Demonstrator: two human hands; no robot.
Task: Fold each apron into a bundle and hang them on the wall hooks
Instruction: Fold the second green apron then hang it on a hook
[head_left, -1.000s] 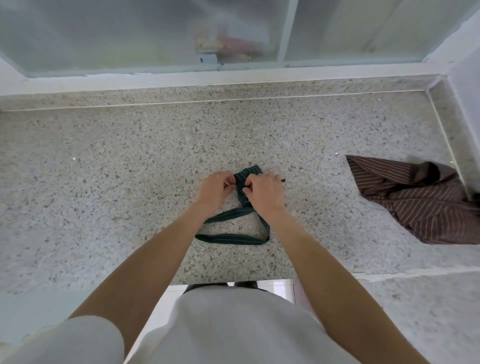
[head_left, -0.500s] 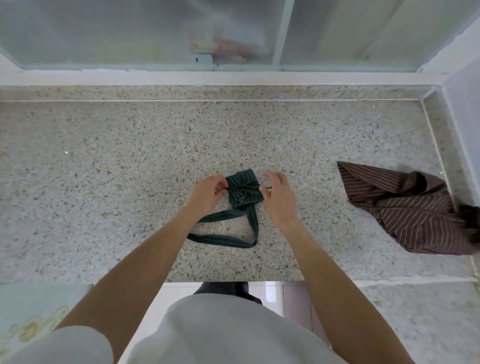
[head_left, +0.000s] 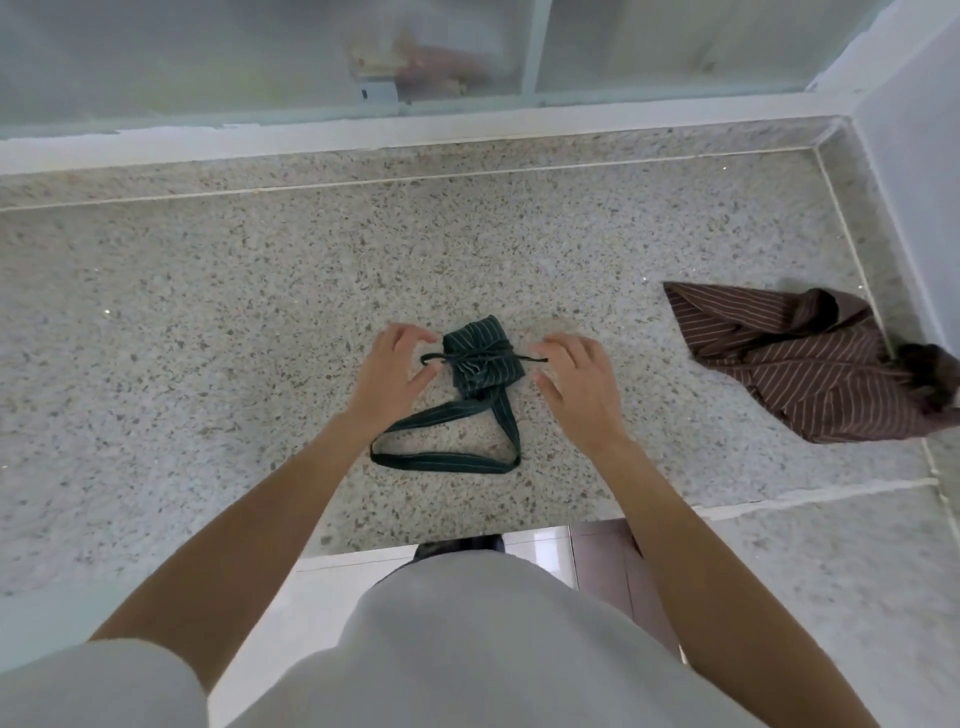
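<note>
1. Both hands are hovering over the granite counter (head_left: 208, 322), fingers loosely spread and gripping nothing: my left hand (head_left: 396, 372) is sitting just left of the green striped apron bundle (head_left: 480, 358), my right hand (head_left: 574, 384) just right of it.
2. Between them the bundle is lying on the counter, cinched by a thin dark tie (head_left: 485, 356) whose ends are sticking out toward each hand.
3. Its neck strap (head_left: 447, 460) is trailing toward me in a flat loop.
4. Well off to the right, a brown striped apron (head_left: 800, 364) is lying crumpled near the counter's corner.
5. Beyond the counter, a frosted sliding window (head_left: 208, 52) is running along the back.
</note>
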